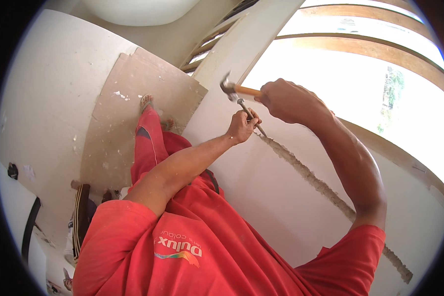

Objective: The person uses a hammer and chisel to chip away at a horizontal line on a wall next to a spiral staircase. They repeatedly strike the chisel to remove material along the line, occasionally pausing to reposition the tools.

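My left hand (241, 127) is closed around a metal chisel (247, 109), its tip against the white wall (241, 172) at the upper end of a rough groove (313, 178). My right hand (293, 101) grips the wooden handle of a claw hammer (246, 91). The hammer's head is close to the top of the chisel and slightly blurred; whether the two touch I cannot tell. The groove cuts through the plaster in a long line toward the lower right, beneath my right arm.
A bright window opening (330, 74) with wooden bars (365, 47) lies right of the wall. A brown sheet (113, 103) covers part of the speckled floor (44, 98) under my feet. At lower left sits another person in striped dark trousers (81, 212).
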The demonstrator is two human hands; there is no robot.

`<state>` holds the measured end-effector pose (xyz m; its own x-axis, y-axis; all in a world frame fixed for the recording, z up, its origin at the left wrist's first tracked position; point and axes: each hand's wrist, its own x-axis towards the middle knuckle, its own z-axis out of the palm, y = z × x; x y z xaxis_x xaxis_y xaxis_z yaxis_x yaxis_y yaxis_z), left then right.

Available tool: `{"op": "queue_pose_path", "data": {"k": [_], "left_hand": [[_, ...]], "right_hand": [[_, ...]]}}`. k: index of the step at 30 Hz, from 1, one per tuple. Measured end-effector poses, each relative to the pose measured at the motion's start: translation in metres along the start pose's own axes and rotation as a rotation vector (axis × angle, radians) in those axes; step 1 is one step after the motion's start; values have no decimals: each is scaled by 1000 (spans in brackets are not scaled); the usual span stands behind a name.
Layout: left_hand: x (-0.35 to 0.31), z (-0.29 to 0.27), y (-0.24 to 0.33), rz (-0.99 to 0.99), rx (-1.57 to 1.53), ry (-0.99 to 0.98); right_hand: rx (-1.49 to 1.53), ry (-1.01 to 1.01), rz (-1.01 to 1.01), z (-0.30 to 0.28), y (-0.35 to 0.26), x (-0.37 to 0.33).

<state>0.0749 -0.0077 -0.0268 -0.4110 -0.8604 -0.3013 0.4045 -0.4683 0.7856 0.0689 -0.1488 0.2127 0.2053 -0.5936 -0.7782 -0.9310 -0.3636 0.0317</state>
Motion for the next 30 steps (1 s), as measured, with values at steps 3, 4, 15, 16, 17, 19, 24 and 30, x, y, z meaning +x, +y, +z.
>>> {"op": "queue_pose_path", "data": {"k": [3, 4, 15, 16, 17, 19, 24, 30], "left_hand": [[5, -9, 7, -165, -171, 156], [3, -16, 8, -171, -104, 142], [-7, -2, 5, -113, -182, 92], [-5, -1, 1, -90, -169, 85], [-4, 1, 1, -88, -178, 111], [-1, 3, 1, -84, -197, 161], [2, 0, -2, -124, -208, 149], [1, 0, -1, -143, -175, 130]], "right_hand": [[140, 29, 71, -25, -12, -2], [184, 30, 100, -33, -16, -4], [111, -55, 98, -32, -9, -11], [97, -67, 91, -31, -8, -11], [84, -50, 31, -28, -5, -10], [61, -14, -88, -23, 1, -8], [23, -39, -57, -31, 0, -7], [75, 22, -92, -33, 8, -7]]}}
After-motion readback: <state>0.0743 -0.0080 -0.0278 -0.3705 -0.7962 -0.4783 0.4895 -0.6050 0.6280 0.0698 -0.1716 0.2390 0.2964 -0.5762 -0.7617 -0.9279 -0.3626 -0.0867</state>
